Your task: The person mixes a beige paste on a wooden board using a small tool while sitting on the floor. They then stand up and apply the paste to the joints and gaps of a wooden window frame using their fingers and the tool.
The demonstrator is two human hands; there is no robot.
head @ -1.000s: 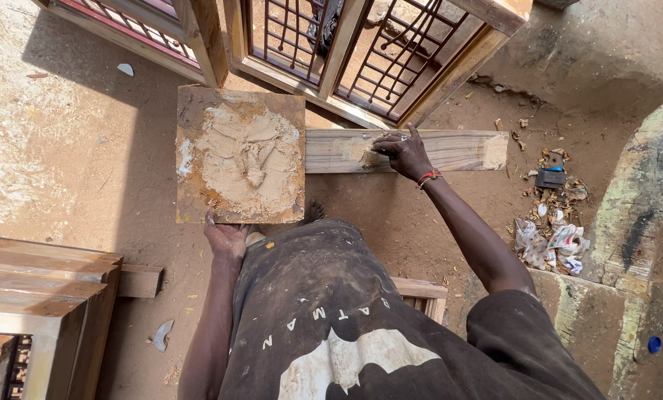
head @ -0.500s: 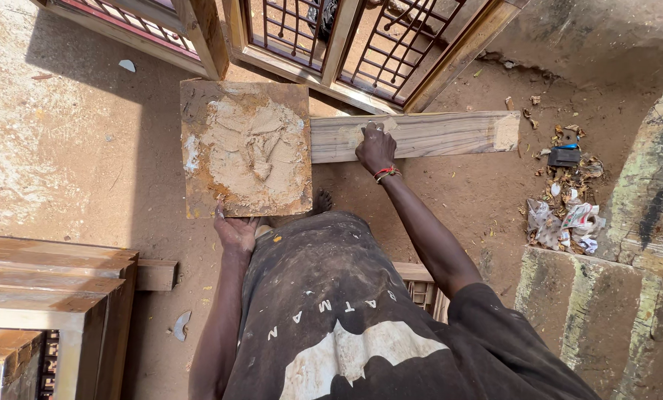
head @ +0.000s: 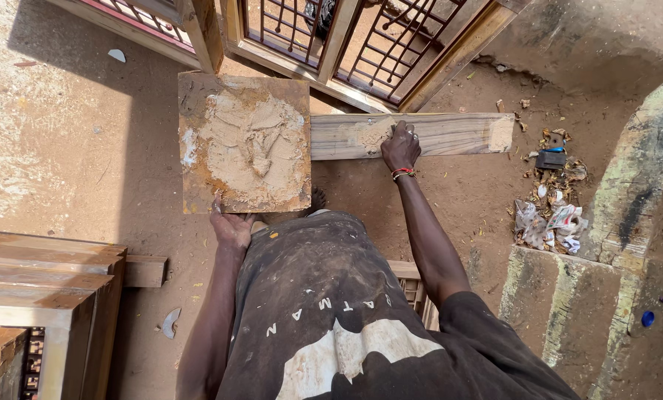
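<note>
Plank [head: 450,133] lies flat across the dirt floor [head: 87,148] at your 12 o'clock, its left end touching the putty board [head: 244,142]. Your right hand [head: 401,147] rests on the plank, fingers pressed flat just right of a tan putty smear [head: 368,135]; whether it holds any tool, you cannot tell. Your left hand [head: 231,226] grips the putty board's near edge at 11 o'clock, thumb up against it, fingers hidden beneath. Board is square and caked with tan putty. Grilled window frames [head: 361,44] lie just beyond the plank. Scrap litter [head: 557,218] sits at 2 o'clock, well apart. Stacked wooden frames [head: 46,289] at 8 o'clock.
</note>
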